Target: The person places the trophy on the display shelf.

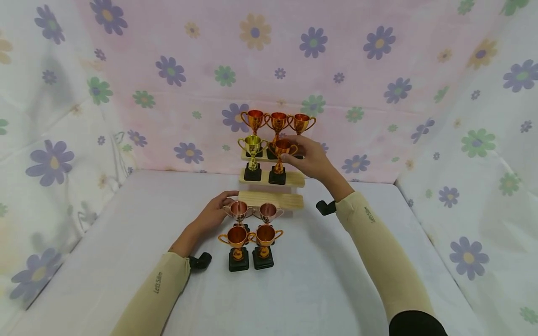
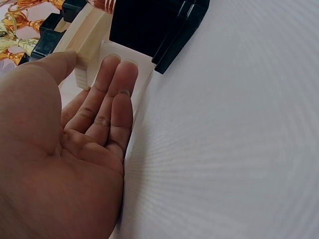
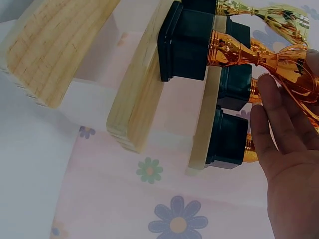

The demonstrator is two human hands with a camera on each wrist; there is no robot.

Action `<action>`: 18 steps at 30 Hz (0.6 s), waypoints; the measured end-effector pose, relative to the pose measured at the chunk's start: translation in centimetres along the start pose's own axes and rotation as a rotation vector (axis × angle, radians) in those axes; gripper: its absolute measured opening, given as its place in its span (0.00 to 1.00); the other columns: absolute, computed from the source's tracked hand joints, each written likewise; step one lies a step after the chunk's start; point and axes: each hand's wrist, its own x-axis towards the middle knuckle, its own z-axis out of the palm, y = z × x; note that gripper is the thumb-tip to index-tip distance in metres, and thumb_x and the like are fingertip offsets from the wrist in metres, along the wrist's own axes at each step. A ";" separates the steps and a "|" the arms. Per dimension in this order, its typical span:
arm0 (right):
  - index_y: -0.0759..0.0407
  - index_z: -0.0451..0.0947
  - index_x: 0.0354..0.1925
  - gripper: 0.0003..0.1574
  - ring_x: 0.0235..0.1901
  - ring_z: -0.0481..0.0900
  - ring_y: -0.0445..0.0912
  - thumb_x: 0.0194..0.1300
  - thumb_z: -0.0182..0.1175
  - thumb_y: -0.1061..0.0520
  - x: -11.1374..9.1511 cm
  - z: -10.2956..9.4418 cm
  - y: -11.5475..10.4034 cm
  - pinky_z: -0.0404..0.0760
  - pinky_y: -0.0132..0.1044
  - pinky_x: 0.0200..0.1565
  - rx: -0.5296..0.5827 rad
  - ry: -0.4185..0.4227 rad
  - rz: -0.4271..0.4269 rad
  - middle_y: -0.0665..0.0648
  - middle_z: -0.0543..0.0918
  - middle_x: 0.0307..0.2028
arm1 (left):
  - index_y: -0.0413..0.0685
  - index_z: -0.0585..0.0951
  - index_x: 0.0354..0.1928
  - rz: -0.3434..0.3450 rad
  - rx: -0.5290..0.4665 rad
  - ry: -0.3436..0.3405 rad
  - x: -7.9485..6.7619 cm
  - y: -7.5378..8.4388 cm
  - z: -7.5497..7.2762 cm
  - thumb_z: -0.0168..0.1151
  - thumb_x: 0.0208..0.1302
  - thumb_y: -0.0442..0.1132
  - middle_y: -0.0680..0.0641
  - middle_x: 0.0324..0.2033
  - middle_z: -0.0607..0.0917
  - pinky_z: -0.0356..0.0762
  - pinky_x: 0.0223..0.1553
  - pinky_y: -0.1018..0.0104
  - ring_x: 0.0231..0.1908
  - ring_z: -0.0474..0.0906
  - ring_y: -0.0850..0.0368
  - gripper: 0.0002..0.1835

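The work, as I judge, is somewhat past its middle: five trophies are on the wooden rack (image 1: 271, 200) — three orange trophies (image 1: 278, 122) along its top step, a gold trophy (image 1: 253, 145) and a copper-orange trophy (image 1: 279, 168) on its middle step — while four remain before it on the white table (image 1: 315, 280), two rosy trophies (image 1: 239, 211) nearer to the rack and two amber trophies (image 1: 237, 238) farther from it. The right hand (image 1: 308, 156), at the rack's right side, grips the copper-orange trophy by its cup; the base seems already to rest on the middle step. The left hand (image 1: 212, 212), beside the left end of the rack's lowest step, has its fingers extended and holds nothing. Both pale sleeves (image 1: 378, 252) carry dark writing, apparently "LetsSlim"; on the trophies I can read no label.
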 end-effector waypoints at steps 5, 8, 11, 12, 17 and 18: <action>0.57 0.72 0.75 0.36 0.54 0.86 0.53 0.74 0.68 0.53 0.1 0.2 0.2 0.81 0.51 0.60 0.035 0.014 0.004 0.57 0.80 0.66 | 0.37 0.65 0.78 -0.003 0.003 0.004 0.0 0.1 0.0 0.50 0.69 0.25 0.35 0.53 0.87 0.69 0.58 0.51 0.52 0.82 0.48 0.34; 0.57 0.73 0.75 0.35 0.52 0.87 0.52 0.74 0.68 0.54 0.1 0.3 0.3 0.82 0.50 0.59 0.045 0.025 -0.003 0.56 0.80 0.66 | 0.38 0.66 0.78 -0.006 0.004 0.002 0.0 0.3 0.0 0.51 0.68 0.24 0.36 0.53 0.87 0.68 0.58 0.52 0.51 0.83 0.50 0.35; 0.56 0.74 0.74 0.34 0.52 0.87 0.52 0.73 0.68 0.55 0.1 0.5 0.3 0.83 0.50 0.58 0.057 0.036 -0.011 0.57 0.81 0.65 | 0.39 0.67 0.77 -0.008 0.005 0.001 0.0 0.4 0.0 0.52 0.65 0.23 0.36 0.52 0.88 0.68 0.57 0.54 0.50 0.83 0.51 0.36; 0.56 0.74 0.73 0.34 0.52 0.87 0.52 0.73 0.68 0.55 0.2 0.6 0.3 0.83 0.50 0.58 0.060 0.039 -0.010 0.57 0.81 0.65 | 0.39 0.67 0.77 -0.008 0.003 0.000 0.0 0.4 0.0 0.52 0.66 0.23 0.36 0.52 0.88 0.68 0.57 0.54 0.50 0.83 0.51 0.35; 0.53 0.75 0.72 0.33 0.53 0.87 0.53 0.73 0.69 0.54 0.2 0.9 0.3 0.83 0.51 0.58 0.066 0.055 0.012 0.57 0.82 0.65 | 0.39 0.67 0.77 -0.007 0.011 -0.003 0.1 0.2 0.0 0.51 0.66 0.23 0.36 0.52 0.88 0.69 0.57 0.55 0.50 0.84 0.50 0.35; 0.53 0.75 0.72 0.33 0.54 0.87 0.53 0.73 0.69 0.54 0.3 0.9 0.3 0.83 0.51 0.58 0.071 0.057 0.017 0.56 0.81 0.65 | 0.39 0.67 0.77 -0.011 0.008 -0.003 0.1 0.2 0.0 0.51 0.66 0.23 0.36 0.52 0.87 0.70 0.56 0.56 0.50 0.83 0.50 0.35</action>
